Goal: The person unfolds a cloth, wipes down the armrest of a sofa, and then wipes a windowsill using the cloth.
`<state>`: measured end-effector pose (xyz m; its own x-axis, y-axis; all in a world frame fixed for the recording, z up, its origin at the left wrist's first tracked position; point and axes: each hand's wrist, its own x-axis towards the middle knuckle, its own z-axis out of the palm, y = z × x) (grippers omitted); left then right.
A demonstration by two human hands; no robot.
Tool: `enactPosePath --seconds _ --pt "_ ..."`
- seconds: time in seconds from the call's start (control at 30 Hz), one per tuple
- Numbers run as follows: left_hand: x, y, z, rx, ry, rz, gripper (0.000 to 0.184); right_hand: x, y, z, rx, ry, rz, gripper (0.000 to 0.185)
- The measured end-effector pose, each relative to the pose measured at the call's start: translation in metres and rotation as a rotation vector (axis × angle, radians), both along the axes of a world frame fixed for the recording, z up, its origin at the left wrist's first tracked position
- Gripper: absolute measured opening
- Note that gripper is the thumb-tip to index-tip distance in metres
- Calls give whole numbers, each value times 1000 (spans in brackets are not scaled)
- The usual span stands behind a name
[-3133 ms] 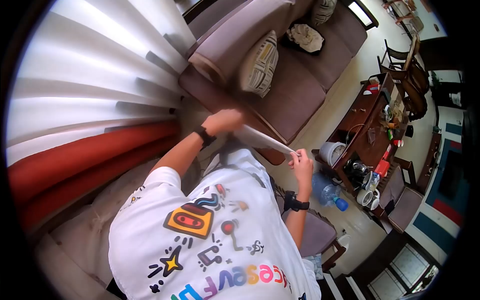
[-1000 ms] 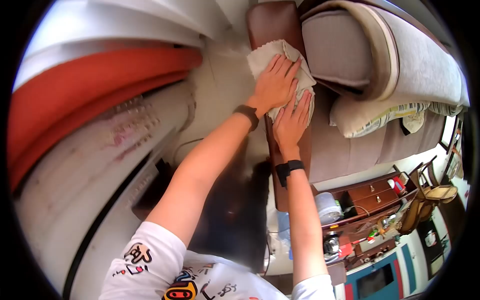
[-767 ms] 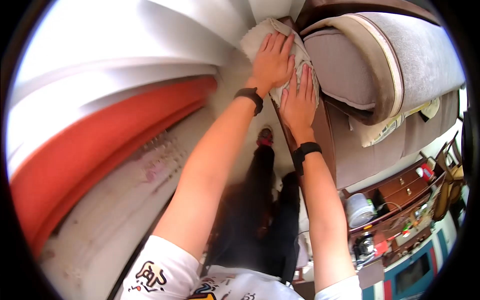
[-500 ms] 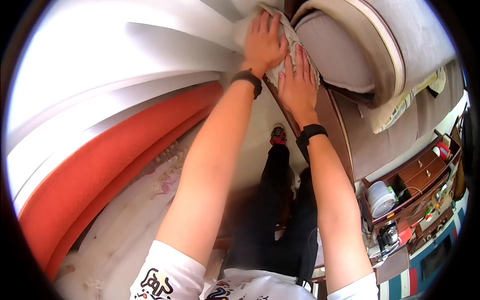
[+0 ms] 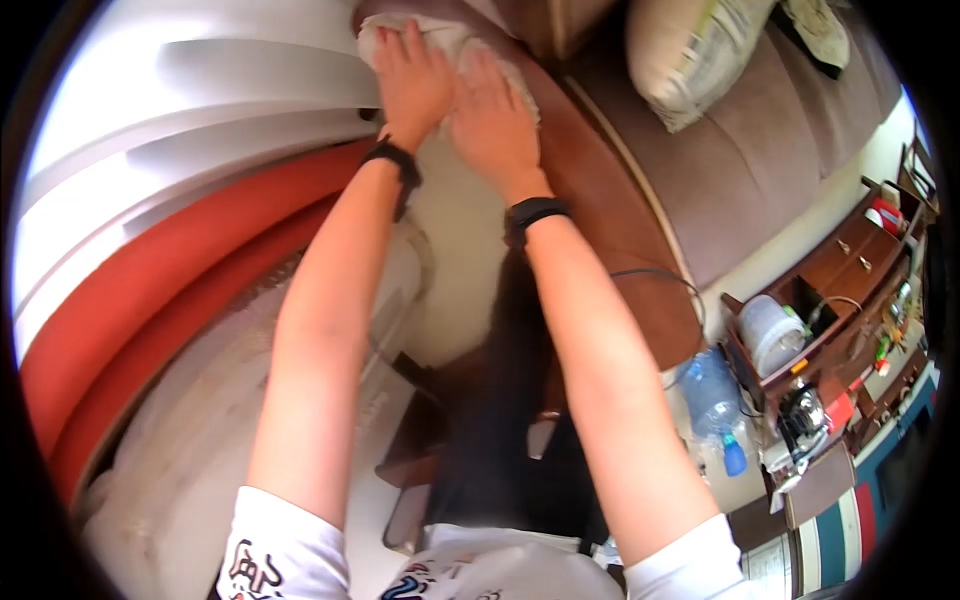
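A pale, crumpled cloth (image 5: 450, 36) lies at the end of the reddish-brown sofa edge (image 5: 595, 175), near the top of the view. On its left part my left hand (image 5: 413, 92) rests flat, fingers stretched out and apart. My right hand (image 5: 494, 130) lies flat beside it, close to the left one, with its fingers extended over the cloth and slightly blurred. Both palms face down, so what is under them is hidden. Each wrist wears a dark band.
On the right are the brown sofa seat (image 5: 720, 190) and a patterned cushion (image 5: 690, 60). A dark cable (image 5: 650, 271) crosses the sofa edge. Farther right stand a blue water jug (image 5: 712, 395) and a wooden cabinet (image 5: 845, 255). A red-orange padded edge (image 5: 180, 255) runs along the left.
The view has shifted. Both hands and the cloth now appear farther left, with more brown edge exposed to their right. The rounded grey cushion is out of view, and the water jug has appeared.
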<state>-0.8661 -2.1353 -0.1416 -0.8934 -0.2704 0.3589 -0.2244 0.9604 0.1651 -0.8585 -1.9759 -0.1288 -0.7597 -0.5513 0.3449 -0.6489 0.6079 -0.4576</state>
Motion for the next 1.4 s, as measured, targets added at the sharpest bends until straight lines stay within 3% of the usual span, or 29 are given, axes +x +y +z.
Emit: enactPosePath --seconds 0.23,0.47,0.57,0.73,0.8,0.97,1.17,1.4 --pt "71 154 17 -3 -179 -152 63 80 154 8 107 -128 -26 53" --pt "136 338 26 217 -344 -326 65 173 331 4 349 -266 -170 66" --pt "156 404 26 264 -305 -460 59 217 398 -3 489 -261 -267 68" --pt "160 473 16 274 -146 -663 32 249 453 -8 376 -188 -428 67" --pt "155 482 12 310 -172 -710 29 243 458 -17 289 -120 -472 60" --pt "142 471 -3 387 -113 -753 23 203 462 -11 62 -278 -516 36" --pt "110 419 -6 339 -80 -744 25 161 422 1 163 -483 -554 37" --pt "46 291 13 346 -30 -732 22 93 277 -3 294 -166 -623 27"
